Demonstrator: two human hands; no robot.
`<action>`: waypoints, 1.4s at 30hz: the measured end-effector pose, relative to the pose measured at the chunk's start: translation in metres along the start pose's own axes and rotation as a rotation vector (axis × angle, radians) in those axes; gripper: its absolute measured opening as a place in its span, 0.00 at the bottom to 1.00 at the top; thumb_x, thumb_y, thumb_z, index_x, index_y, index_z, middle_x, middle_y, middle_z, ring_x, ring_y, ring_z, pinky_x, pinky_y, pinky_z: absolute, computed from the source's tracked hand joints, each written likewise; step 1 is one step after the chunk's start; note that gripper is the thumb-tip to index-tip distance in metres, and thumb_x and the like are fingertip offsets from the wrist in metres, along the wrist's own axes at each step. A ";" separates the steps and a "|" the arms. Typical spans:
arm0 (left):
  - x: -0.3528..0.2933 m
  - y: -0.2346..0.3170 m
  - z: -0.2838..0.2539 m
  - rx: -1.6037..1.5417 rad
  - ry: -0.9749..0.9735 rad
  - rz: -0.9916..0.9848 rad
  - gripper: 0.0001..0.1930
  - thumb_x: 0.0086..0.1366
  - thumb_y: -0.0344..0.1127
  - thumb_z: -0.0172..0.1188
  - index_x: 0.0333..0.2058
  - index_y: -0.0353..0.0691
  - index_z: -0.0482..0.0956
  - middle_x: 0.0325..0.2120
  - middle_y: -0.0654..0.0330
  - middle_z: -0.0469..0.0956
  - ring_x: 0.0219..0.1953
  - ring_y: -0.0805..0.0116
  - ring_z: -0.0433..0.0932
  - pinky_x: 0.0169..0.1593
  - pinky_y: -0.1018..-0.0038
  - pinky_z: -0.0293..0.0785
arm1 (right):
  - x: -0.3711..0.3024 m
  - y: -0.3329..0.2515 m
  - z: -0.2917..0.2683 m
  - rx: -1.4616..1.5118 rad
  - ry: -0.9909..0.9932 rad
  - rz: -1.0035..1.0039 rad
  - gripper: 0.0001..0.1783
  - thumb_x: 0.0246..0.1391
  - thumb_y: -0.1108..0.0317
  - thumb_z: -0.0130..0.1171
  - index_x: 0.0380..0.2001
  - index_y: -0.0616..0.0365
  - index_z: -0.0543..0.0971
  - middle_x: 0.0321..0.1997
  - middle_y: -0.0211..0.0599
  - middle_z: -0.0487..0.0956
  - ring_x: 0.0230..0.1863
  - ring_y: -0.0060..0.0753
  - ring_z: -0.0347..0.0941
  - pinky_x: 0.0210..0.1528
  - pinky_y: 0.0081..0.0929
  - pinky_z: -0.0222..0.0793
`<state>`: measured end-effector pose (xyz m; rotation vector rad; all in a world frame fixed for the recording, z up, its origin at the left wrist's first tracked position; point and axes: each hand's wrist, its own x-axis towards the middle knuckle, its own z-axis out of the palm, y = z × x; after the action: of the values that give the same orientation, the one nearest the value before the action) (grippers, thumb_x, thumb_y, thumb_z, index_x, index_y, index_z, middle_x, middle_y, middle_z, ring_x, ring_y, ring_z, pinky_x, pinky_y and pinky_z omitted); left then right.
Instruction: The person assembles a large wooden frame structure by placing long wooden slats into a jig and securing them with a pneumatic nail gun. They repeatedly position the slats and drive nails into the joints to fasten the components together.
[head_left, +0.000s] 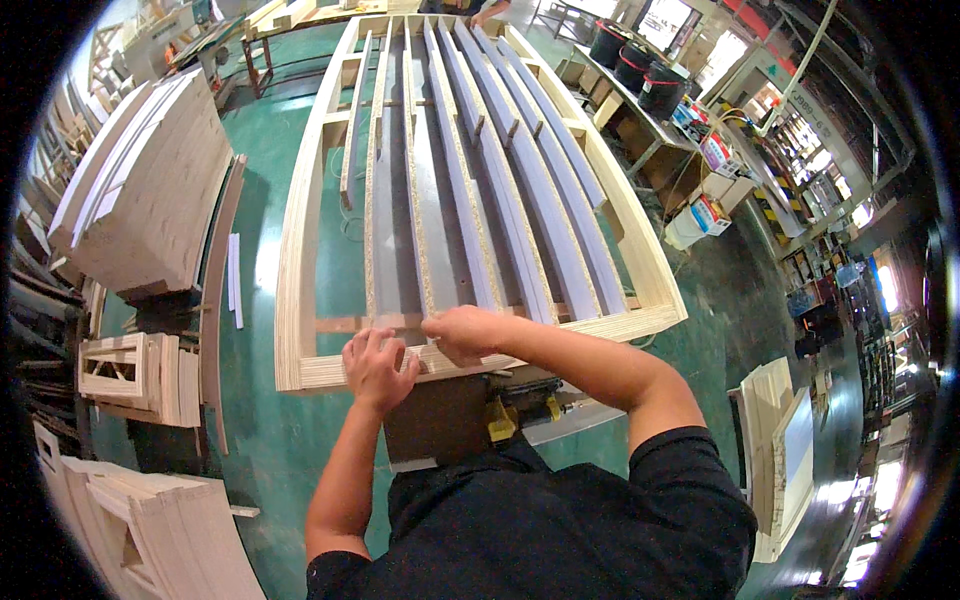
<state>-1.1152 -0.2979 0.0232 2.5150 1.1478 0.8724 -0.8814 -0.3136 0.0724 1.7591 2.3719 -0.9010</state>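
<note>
At the pale wooden frame's near rail [625, 326], the left hand [378, 370] curls loosely, the right hand [465, 333] bunches by one grey chipboard-edged strip [420, 250]; their hold is unclear. Green floor [255, 350] lies open leftward.

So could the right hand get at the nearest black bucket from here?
Probably not without walking over: the bucket stands on a bench beyond the right side of the wooden frame, which lies between, while the right hand is at the frame's near end.
</note>
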 end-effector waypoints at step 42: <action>0.004 -0.001 -0.001 -0.033 -0.013 0.003 0.10 0.55 0.42 0.70 0.33 0.48 0.83 0.48 0.63 0.81 0.58 0.54 0.74 0.59 0.54 0.67 | -0.047 -0.020 0.033 0.392 0.729 -0.008 0.11 0.60 0.64 0.62 0.35 0.63 0.80 0.34 0.48 0.81 0.38 0.52 0.78 0.42 0.45 0.74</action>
<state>-1.1145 -0.2939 0.0256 2.4924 1.1170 0.8678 -0.8927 -0.3734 0.0707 2.5986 2.7325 -0.8775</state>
